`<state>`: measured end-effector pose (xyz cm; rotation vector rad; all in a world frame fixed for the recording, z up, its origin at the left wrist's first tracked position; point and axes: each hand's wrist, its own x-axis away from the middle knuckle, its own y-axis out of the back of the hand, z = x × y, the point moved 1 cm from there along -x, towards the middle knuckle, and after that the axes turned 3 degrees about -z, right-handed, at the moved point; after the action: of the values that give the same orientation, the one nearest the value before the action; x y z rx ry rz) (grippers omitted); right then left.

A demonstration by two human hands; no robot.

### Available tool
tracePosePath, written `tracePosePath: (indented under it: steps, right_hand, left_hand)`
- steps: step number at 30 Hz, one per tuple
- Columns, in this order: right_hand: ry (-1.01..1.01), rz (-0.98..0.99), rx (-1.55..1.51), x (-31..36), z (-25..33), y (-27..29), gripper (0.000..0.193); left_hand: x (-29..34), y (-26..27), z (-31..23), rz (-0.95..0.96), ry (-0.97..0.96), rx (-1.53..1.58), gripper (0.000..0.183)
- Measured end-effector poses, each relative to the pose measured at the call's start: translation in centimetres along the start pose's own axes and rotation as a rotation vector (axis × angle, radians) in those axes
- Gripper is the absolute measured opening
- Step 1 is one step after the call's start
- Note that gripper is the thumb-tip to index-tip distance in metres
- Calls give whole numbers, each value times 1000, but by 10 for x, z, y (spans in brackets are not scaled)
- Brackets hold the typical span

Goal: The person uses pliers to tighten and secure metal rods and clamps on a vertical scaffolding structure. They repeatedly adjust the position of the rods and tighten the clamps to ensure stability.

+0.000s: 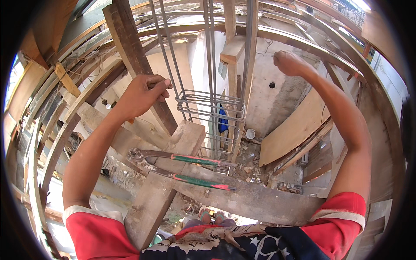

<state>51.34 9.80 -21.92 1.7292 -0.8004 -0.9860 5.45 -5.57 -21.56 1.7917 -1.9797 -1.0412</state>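
My left hand (149,93) is raised just left of the upright steel bars (212,56), its thumb and fingers pinched together. Farther off, to the right of the bars, my right hand (289,63) is closed in a fist. A thin dark line shows near its fingers, but I cannot tell whether it is held wire or a mark on the wall. Several rectangular steel stirrups (210,106) are stacked around the bars. Below them, long-handled pincers (201,179) with green and red grips lie across the wooden planks, jaws to the left, handles apart, touched by neither hand.
A wide plank (255,201) crosses in front of me, meeting another plank (149,203) at the left. A dark timber post (134,56) leans behind my left hand. Far below are rubble, a white bucket (250,133) and a curved plywood sheet (294,125). Wooden beams surround the opening.
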Motion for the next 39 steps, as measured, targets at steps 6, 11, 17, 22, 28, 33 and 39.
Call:
tracePosePath:
  steps: [6,11,17,22,28,33,39]
  right_hand:
    - [-68,326,301,46,67,117,30]
    - [-25,-23,168,114,144,202,35]
    - [130,-300,-190,122,269,230,35]
    - [316,-524,-436,108,317,209,37]
    - [395,-313,-517,152,349,126,45]
    - [346,-104,-473,167,351,105,41]
    - [239,-284,-319,200,346,129,41]
  left_hand:
    - [5,4,2,-140,-152,265,45]
    - [29,9,-45,-6,-335,343,47]
    - [60,-16,-130,71,-431,945,44]
    - [76,3,-130,-73,-563,1174,49]
    - [64,52,-101,-330,-514,1249,34]
    - [55,45,-86,-376,-433,1064,33]
    - [32,20,-60,-203,-358,646,50]
